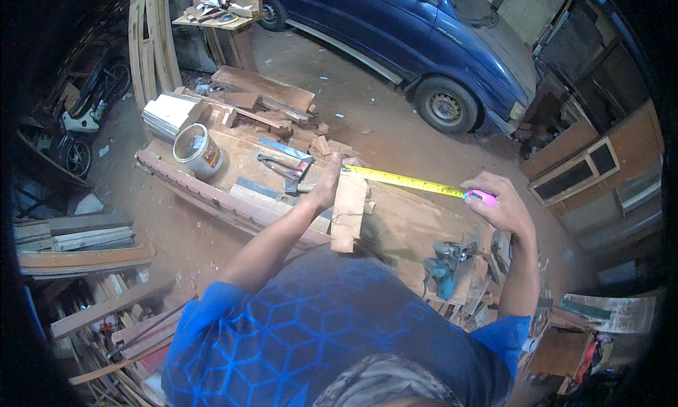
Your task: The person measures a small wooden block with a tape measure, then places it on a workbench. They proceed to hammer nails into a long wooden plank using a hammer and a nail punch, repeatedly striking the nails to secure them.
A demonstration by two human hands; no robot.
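Observation:
A yellow tape measure blade (406, 180) is stretched out between my two hands above the workbench. My right hand (500, 203) is closed around the tape measure's pink case (482, 197). At the other end, my left hand (329, 184) is closed on the tip of the blade, by the top of a short wooden block (349, 213). The block lies lengthwise toward me, with a crack across its face. How the left fingertips grip the tip is partly hidden.
On the workbench (244, 142) stand a white bucket (198, 151), pincers (280, 168), a hammer (293, 186) and stacked wood offcuts (265, 96). A teal power tool (445, 276) lies near my right forearm. A blue vehicle (395, 43) is parked beyond. Timber (92, 234) is piled at left.

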